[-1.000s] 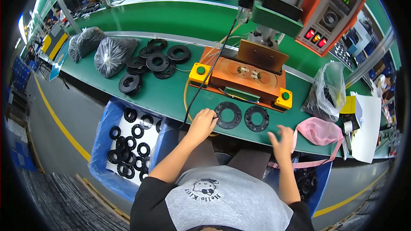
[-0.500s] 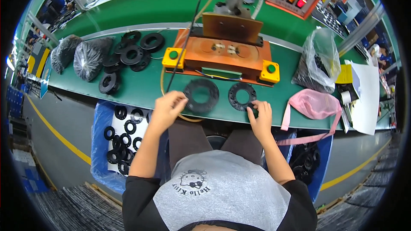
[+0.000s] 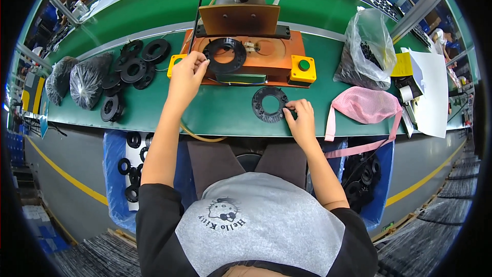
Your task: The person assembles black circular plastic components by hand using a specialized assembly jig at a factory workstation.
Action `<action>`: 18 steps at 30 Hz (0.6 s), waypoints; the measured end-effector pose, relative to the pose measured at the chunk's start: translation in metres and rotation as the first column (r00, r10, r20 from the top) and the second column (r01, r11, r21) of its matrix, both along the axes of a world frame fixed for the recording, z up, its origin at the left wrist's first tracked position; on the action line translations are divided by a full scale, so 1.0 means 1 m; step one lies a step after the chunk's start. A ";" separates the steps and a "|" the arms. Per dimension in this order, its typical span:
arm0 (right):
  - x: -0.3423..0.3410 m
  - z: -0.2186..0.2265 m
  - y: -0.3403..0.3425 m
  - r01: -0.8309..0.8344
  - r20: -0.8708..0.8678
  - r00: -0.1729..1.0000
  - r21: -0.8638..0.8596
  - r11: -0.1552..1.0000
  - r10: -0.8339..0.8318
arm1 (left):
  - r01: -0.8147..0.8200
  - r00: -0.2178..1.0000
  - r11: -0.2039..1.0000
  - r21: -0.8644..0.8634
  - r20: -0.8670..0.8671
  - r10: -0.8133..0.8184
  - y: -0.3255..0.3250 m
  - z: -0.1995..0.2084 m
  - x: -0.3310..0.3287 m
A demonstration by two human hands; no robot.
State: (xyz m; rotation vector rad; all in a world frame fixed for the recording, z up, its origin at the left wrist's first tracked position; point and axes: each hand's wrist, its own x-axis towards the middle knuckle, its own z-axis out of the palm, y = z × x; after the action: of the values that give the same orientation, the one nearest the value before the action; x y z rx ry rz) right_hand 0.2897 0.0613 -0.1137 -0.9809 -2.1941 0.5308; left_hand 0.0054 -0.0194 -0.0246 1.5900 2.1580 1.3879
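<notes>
My left hand [image 3: 188, 72] pinches the rim of a black plastic ring [image 3: 239, 57] and holds it in front of and partly over the orange base [image 3: 294, 46] of a press. The ring hides part of that base. Above it, a brown plate [image 3: 238, 19] hangs raised under the press head. My right hand [image 3: 302, 119] is closed at the right edge of a second black ring [image 3: 259, 105], which lies on the green bench. Thumb and forefinger touch its rim.
Yellow button boxes [image 3: 302, 75] flank the press. Several black rings [image 3: 134, 71] and wrapped dark bundles [image 3: 86, 84] lie at left. A clear bag [image 3: 366, 46] and pink mesh pouch [image 3: 364, 103] are at right. Blue bins [image 3: 114, 195] holding black parts stand below the bench.
My left hand has lifted its ring off the bench and carried it forward to the press base. My right hand stays at the other ring. The whole view has shifted slightly.
</notes>
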 end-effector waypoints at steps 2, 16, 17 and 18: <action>-0.001 0.000 0.005 -0.014 -0.021 1.000 -0.052 0.999 0.013 | -0.062 0.997 0.998 -0.007 -0.043 0.061 0.005 -0.001 -0.004; -0.024 0.107 0.018 -0.280 -0.217 0.943 -0.106 0.954 0.253 | -0.087 0.973 0.995 -0.041 -0.217 0.076 0.018 0.003 -0.016; -0.028 0.113 0.025 -0.268 -0.224 0.946 -0.134 0.954 0.234 | -0.095 0.971 0.994 -0.049 -0.223 0.082 0.020 0.004 -0.016; -0.034 0.114 0.034 -0.270 -0.223 0.946 -0.131 0.954 0.237 | -0.105 0.969 0.993 -0.057 -0.229 0.089 0.021 0.005 -0.017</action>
State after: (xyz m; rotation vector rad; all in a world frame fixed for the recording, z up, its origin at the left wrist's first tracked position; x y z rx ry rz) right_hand 0.2560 0.0951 0.0005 -0.6883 -2.1259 0.8996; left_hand -0.0115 0.0015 -0.0199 1.7119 2.4134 1.1930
